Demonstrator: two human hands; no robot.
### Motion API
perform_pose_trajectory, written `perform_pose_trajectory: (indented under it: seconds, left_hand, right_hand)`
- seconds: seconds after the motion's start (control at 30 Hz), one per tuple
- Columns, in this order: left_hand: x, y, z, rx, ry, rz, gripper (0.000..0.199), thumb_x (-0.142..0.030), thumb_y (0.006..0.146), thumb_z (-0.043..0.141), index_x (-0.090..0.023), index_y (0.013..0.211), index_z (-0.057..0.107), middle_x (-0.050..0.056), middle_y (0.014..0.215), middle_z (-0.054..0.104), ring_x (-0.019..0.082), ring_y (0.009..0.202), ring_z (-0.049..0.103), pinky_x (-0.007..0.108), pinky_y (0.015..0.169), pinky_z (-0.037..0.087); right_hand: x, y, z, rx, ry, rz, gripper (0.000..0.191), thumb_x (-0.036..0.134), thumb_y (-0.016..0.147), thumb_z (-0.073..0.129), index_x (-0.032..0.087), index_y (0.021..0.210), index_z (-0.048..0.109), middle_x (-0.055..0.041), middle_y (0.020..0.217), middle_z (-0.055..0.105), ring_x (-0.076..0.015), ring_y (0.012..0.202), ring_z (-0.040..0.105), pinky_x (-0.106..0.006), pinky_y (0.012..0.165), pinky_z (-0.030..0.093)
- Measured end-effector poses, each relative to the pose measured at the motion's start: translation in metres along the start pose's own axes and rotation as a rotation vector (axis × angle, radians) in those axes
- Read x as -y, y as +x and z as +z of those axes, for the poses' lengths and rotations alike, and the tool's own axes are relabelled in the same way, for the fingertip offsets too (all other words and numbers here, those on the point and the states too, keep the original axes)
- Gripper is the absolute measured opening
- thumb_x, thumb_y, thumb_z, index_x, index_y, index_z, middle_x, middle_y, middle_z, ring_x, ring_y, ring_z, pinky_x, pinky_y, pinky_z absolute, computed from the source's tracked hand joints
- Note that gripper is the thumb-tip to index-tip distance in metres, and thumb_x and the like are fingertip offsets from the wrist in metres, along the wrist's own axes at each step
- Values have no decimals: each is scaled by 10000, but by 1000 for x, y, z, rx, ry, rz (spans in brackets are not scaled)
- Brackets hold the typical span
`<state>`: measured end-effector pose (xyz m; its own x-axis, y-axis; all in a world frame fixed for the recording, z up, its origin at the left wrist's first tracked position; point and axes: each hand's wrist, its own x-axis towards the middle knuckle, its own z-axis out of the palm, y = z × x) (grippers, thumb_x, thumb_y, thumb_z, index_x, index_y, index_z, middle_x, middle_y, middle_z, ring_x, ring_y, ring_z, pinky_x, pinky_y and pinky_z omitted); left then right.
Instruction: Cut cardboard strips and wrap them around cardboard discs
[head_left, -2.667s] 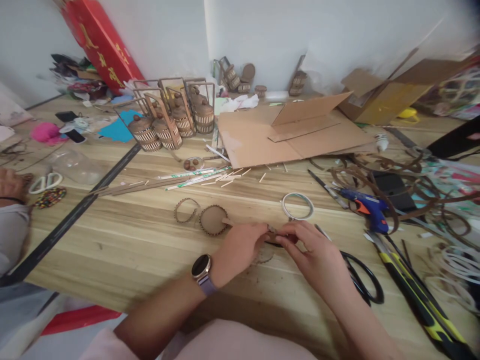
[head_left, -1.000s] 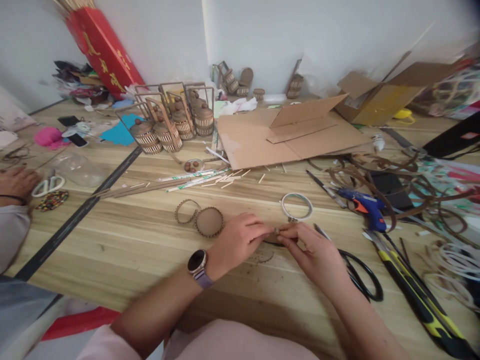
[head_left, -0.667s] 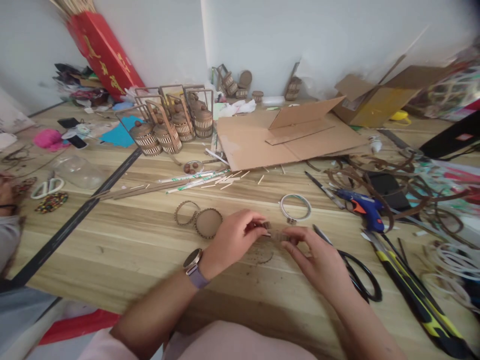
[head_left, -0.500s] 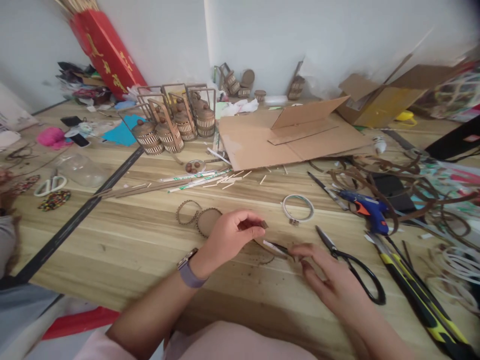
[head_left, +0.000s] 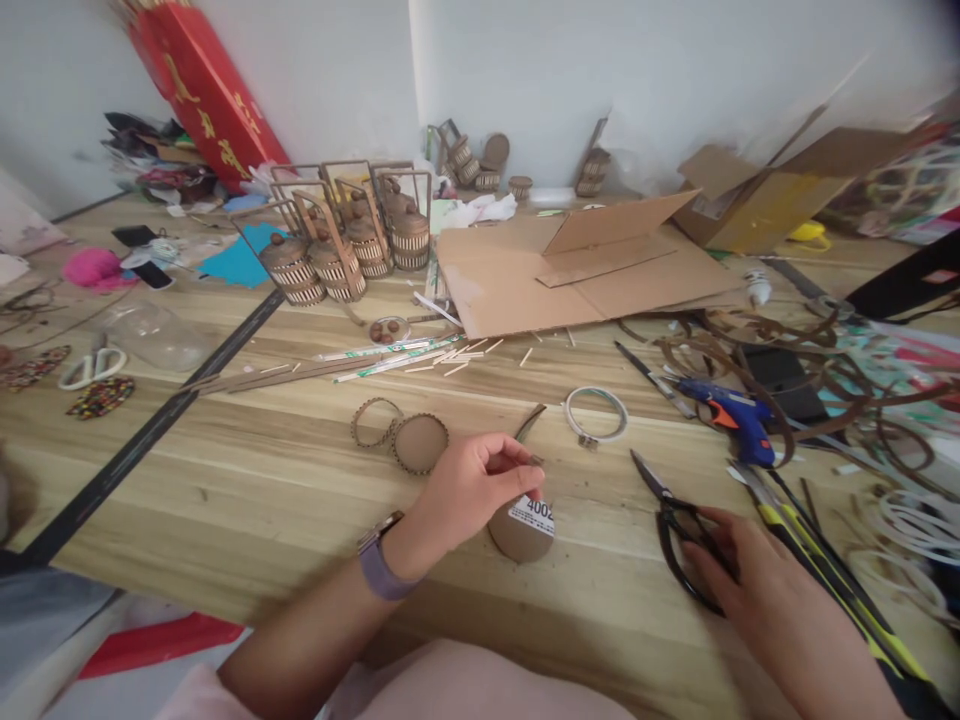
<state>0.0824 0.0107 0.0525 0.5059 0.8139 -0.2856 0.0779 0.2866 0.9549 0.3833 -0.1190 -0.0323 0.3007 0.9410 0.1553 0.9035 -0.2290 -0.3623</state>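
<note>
My left hand (head_left: 469, 490), with a watch on its wrist, is closed, thumb and fingertips pinched on a thin brown strip (head_left: 530, 422) that sticks out beyond the fingers. Just below those fingertips is a round brown cardboard disc (head_left: 521, 540) with a white printed label, partly covered by the hand. My right hand (head_left: 750, 575) has its fingers on the handles of black scissors (head_left: 664, 515), whose blades point away to the upper left. Left of my left hand lie a round brown piece with a beaded-looking rim (head_left: 420, 444) and a smaller ring (head_left: 373, 422).
A metal ring (head_left: 596, 415) lies beyond my hands. On the right are a blue glue gun (head_left: 739, 420), a yellow-black cutter (head_left: 832, 590) and coiled brown strips. Farther back stand several small lidded baskets (head_left: 345, 255) beside a flat cardboard sheet (head_left: 495, 285). Short pale sticks (head_left: 457, 358) are scattered nearby.
My right hand has gone from near the left fingertips to the scissors on the right, and their handles have swung left. The disc's labelled face now shows; my left hand has barely moved.
</note>
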Motion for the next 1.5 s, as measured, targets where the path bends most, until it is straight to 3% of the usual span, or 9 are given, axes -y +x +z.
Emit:
perform_pose_trajectory:
  seconds: [0.1,0.17,0.37,0.57,0.77,0.93,1.17,1.33,1.5]
  left_hand:
    - [3,-1,1,7,35,-6,137,-283,819,666,-159,816,607,-1,699,703,73,507,540,202,528,429]
    - [4,-1,2,17,42,-15,146,-301,842,638,-160,847,600,-6,727,702,46,429,458,190,452,369]
    - [-2,-5,6,55,106,-71,177,-289,870,596,-147,779,651,-5,690,663,50,450,472,178,440,343]
    - [2,-10,7,57,183,-40,206,-351,839,654,-157,837,724,-6,705,684,83,521,519,190,490,368]
    - [4,-12,9,97,195,17,152,-279,837,654,-162,785,737,-6,730,715,121,659,601,196,593,407]
    - [1,-13,10,116,198,-1,165,-303,839,668,-166,811,755,-4,732,715,127,663,601,197,592,410]
    - [-2,-14,10,109,287,12,180,-293,867,647,-154,831,754,3,752,733,132,661,615,205,587,420]
    - [-3,-22,15,45,500,261,185,-174,928,573,-199,956,754,14,918,755,163,846,675,242,770,492]
    - [3,-30,23,-40,847,548,303,-45,923,493,-155,1142,672,86,1021,722,226,953,658,335,836,526]
  right_hand:
    - [6,-5,-8,9,167,141,550,642,773,525,198,1093,584,-148,928,710,-327,807,719,-486,715,597]
    - [17,-10,-16,19,331,159,598,643,777,548,217,1196,553,-131,971,729,-293,850,735,-415,722,612]
    - [76,-14,-26,177,425,-122,536,390,752,709,276,1254,560,-65,1073,730,-218,844,723,-291,722,591]
    - [118,-7,-13,176,408,-247,464,277,692,739,301,1128,582,8,899,696,-180,690,651,-258,593,541]
    - [129,-3,-13,179,425,-309,409,229,703,712,297,1093,608,54,705,611,-143,559,556,-223,501,479]
    - [130,-3,-17,207,445,-292,352,311,728,729,285,1067,637,34,725,639,-146,551,560,-233,496,480]
    - [129,-16,-12,240,538,-93,185,298,857,585,307,1032,642,63,582,641,-146,525,587,-219,550,491]
    - [127,-9,-9,199,739,51,354,473,767,719,271,1043,627,1,729,714,-189,711,703,-257,649,549]
    - [150,1,-10,87,966,117,358,422,734,765,253,991,583,-25,783,714,-172,693,688,-263,607,556]
